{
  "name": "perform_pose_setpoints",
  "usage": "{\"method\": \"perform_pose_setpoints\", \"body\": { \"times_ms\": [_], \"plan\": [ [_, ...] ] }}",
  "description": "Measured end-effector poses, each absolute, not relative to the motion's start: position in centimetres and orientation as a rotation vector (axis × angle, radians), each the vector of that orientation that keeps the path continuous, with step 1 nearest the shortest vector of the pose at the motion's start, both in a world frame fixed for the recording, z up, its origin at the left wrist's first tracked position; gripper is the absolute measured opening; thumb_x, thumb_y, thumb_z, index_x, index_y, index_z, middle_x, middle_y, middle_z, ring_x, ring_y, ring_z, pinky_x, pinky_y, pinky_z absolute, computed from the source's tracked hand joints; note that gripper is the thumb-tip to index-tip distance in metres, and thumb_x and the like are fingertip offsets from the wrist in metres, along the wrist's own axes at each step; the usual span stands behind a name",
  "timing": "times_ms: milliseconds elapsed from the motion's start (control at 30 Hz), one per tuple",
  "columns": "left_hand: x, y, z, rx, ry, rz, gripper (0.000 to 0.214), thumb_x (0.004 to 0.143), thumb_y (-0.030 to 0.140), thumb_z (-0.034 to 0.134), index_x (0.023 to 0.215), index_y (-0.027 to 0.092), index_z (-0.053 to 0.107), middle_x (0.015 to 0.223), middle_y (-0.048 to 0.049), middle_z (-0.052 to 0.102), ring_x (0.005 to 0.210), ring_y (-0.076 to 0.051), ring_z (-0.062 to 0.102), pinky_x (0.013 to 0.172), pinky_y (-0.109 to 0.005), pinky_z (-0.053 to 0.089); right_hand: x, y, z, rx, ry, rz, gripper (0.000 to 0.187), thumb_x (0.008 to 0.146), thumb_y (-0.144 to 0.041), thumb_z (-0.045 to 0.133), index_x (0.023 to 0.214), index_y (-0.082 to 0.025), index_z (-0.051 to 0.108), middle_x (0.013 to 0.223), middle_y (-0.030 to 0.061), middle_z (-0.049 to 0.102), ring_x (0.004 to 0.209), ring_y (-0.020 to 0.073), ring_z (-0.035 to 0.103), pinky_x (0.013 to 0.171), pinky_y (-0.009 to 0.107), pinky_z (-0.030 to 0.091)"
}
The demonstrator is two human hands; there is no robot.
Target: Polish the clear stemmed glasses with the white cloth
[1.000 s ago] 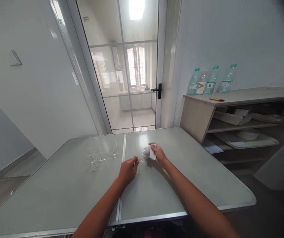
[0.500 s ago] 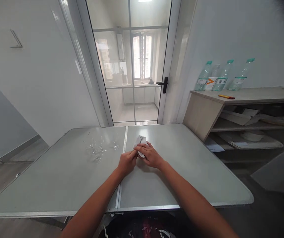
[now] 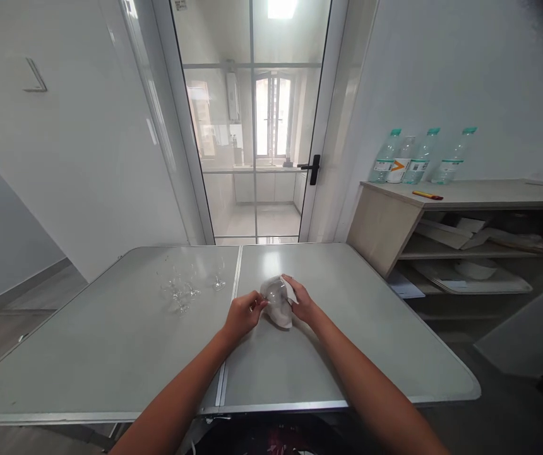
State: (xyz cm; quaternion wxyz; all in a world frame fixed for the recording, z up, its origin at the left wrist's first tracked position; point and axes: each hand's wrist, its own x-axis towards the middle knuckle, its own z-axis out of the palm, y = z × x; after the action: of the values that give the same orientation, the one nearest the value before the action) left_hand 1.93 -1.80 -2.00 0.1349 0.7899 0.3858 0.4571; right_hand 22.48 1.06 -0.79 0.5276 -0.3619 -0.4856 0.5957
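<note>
Over the right half of the folding table [image 3: 347, 335], a clear glass [image 3: 276, 292] lies on its side against a white cloth [image 3: 281, 318]. My left hand [image 3: 245, 311] has its fingers pinched at the glass's left end; the exact part they grip is too small to make out. On the other side my right hand [image 3: 302, 299] is closed on the cloth, which wraps the glass from behind and below. Left of the table's seam stand several clear stemmed glasses [image 3: 184, 291], with one stemmed glass [image 3: 219, 281] a little apart from them.
A glazed door [image 3: 276, 221] with a black handle [image 3: 315, 169] rises behind the table. To the right, a wooden shelf unit [image 3: 385, 221] bears several plastic bottles [image 3: 422, 161] and a yellow-red cutter-like tool [image 3: 427, 196]. Trays and papers lie on its lower shelves.
My hands have moved apart, with the right hand shifting right. The cloth, bunched before, is spread wider and lower, and the clear glass now shows against it. The view has tilted slightly up.
</note>
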Motion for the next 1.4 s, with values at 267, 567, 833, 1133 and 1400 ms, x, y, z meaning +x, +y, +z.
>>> {"method": "perform_pose_setpoints", "body": {
  "times_ms": [267,567,833,1133,1400],
  "plan": [
    [3.0,-1.0,-2.2,1.499,1.042,1.228,0.042,0.081,0.050,0.071,0.073,0.022,0.042,0.067,0.0009,0.066,0.046,-0.009,0.051,0.048,-0.021,0.038,22.2,0.3,0.4,-0.853,-1.385,0.980,0.051,0.096,-0.062,0.048,0.117,-0.020,0.070,0.107,0.0089,0.073,0.100,0.0267,0.064,0.089,0.038,0.049],
    [2.3,-2.7,-1.7,2.291,1.196,1.054,0.018,0.092,0.028,0.056,0.076,0.020,0.058,0.064,0.0024,0.057,0.057,-0.011,0.048,0.059,-0.024,0.033,22.2,0.5,0.5,-0.940,-1.799,0.810,0.041,0.097,-0.053,0.050,0.105,-0.020,0.074,0.097,0.0075,0.074,0.089,0.0237,0.066,0.086,0.038,0.050],
    [2.4,-2.1,-2.0,2.342,1.344,1.020,0.015,0.093,0.028,0.055,0.081,0.022,0.060,0.065,0.0011,0.060,0.058,-0.014,0.054,0.061,-0.024,0.034,23.0,2.3,-1.0,-1.139,-1.202,1.018,0.047,0.081,-0.064,0.061,0.075,-0.018,0.068,0.070,0.0033,0.066,0.070,0.0203,0.057,0.065,0.031,0.047],
    [2.1,-2.0,-1.9,2.299,1.399,1.034,0.015,0.093,0.027,0.053,0.081,0.023,0.060,0.062,0.0020,0.058,0.056,-0.014,0.052,0.060,-0.024,0.033,22.8,1.7,-0.4,-1.001,-1.251,1.049,0.050,0.086,-0.064,0.060,0.108,-0.021,0.070,0.072,-0.0001,0.057,0.065,0.0173,0.050,0.061,0.027,0.039],
    [2.3,-2.3,-1.4,2.096,1.215,1.119,0.020,0.089,0.032,0.059,0.073,0.020,0.054,0.057,0.0052,0.050,0.052,-0.010,0.043,0.057,-0.023,0.032,23.6,-0.1,1.3,-0.842,-1.446,1.265,0.055,0.093,-0.059,0.057,0.135,-0.025,0.061,0.079,-0.0007,0.057,0.069,0.0158,0.050,0.066,0.026,0.038]
  ]
}}
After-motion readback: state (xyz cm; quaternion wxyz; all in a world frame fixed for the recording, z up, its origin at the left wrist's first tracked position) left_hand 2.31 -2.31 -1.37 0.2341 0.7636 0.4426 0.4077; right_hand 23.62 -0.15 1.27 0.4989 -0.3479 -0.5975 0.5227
